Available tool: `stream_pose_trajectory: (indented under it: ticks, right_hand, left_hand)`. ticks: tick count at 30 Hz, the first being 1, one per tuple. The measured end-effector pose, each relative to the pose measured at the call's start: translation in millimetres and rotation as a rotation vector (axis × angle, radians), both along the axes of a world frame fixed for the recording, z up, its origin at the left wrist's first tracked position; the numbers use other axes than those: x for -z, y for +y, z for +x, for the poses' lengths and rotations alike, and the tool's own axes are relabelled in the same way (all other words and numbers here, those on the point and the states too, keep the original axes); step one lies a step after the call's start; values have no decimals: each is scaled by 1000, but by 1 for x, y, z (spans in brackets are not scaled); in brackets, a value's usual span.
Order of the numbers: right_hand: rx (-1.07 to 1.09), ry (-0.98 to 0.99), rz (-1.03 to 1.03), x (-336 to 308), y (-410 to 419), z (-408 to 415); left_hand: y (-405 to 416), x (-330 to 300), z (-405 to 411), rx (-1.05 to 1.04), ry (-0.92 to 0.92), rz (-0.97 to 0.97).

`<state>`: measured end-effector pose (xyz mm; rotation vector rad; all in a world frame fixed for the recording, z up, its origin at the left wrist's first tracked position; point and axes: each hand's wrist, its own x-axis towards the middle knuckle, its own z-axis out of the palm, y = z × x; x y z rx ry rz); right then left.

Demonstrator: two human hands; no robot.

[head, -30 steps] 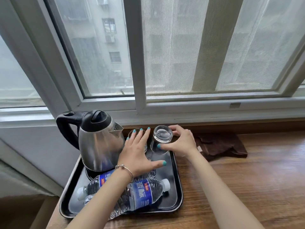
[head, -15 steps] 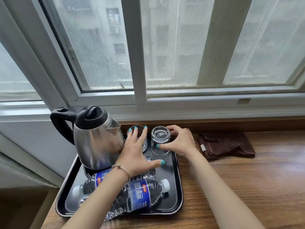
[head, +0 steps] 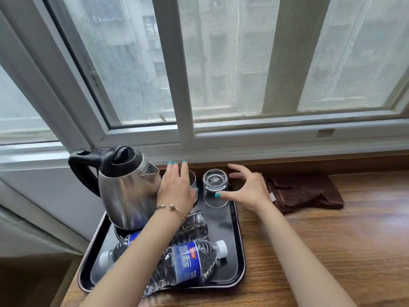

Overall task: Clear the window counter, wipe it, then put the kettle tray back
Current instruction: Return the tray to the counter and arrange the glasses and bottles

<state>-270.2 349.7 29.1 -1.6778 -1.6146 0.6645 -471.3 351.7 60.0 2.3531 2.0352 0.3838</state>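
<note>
Cupping one glass [head: 193,181] on the tray [head: 237,251] — left hand [head: 176,187]; right hand [head: 247,189] fingers spread wide beside another glass [head: 215,188].

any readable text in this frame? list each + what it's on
"蓝航": large white characters on the blue label of the front water bottle on the tray.
Small red logo and fine white print on that label: too small to read.
Rear water bottle: label mostly hidden, unreadable.
White tag on the brown cloth: blurred.
</note>
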Motion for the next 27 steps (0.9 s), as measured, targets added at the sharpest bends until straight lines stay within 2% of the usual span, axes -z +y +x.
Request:
stream_pose_trajectory:
  ticks: [5, 12, 21, 27]
  right_hand:
    - [-7, 45, 19, 5, -15, 10]
    - [-3, 78, 77, 5, -23, 14]
    - [-47, 134, 180, -10, -29, 0]
    - [-58, 157, 214, -30, -38, -10]
  left_hand:
    - [13, -1, 5, -56, 39, -79]
    - [15, -8, 10, -117, -207, -182]
    - [-2, -27, 20, 7, -259, 52]
    - [-15, -65, 13, 108, -331, 112]
